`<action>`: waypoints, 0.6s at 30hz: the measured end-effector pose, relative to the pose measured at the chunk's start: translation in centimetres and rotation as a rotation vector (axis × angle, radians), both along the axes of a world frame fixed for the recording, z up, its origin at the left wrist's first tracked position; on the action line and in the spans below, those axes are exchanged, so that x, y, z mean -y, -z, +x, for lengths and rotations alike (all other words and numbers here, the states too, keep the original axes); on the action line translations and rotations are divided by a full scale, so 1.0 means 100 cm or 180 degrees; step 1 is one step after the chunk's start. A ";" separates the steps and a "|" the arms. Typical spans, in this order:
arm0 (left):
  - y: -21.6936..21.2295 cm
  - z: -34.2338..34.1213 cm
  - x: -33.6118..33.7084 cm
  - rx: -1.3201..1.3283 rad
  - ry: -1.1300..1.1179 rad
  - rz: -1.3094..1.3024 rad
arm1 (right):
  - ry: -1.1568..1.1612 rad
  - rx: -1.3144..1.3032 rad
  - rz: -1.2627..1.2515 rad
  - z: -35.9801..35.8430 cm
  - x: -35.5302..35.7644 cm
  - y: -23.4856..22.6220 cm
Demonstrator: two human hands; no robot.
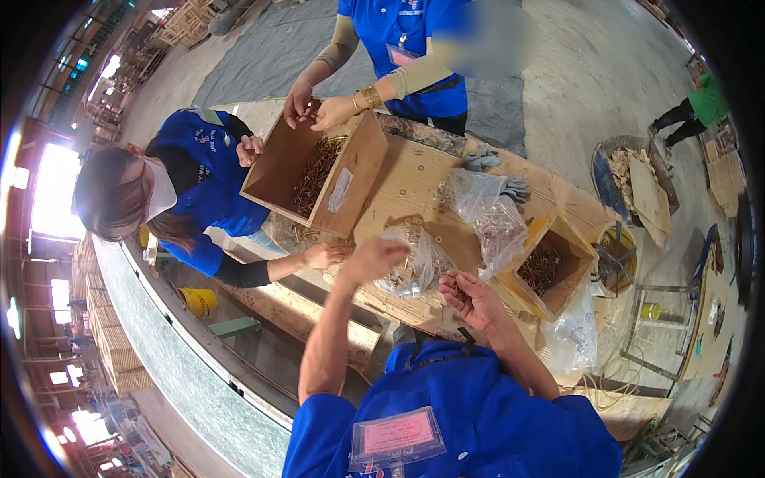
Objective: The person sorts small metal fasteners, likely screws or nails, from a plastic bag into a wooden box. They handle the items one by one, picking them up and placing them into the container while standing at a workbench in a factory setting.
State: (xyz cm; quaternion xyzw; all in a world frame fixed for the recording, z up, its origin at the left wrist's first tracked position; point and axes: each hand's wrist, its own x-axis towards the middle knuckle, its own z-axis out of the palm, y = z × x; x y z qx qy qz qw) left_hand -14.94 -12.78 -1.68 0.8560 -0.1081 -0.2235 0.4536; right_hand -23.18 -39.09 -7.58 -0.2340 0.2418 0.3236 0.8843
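Head view, looking down on a pale plywood work table (414,179) shared by three people. The left hand (373,259) is curled loosely, fingers down, on the top of a crumpled clear plastic bag of small metal fittings (414,267) lying near the table's front edge — whether it pinches the film cannot be told. The right hand (472,296) is cupped palm up beside the bag, half closed round a few small dark metal pieces (460,288). A second clear bag of fittings (492,215) lies behind, between two open wooden boxes (307,171) (550,267). Judged by look, the bag is slack, slippery and heavy for its size — best gathered at the neck and supported from below; the pieces are rigid, easily spilled.

Co-workers' hands (319,111) (325,255) work at the left box.
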 end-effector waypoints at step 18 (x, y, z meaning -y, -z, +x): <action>0.131 -0.090 0.094 0.1003 -0.0522 0.0635 | 0.0065 -0.0119 -0.0206 -0.061 0.053 -0.018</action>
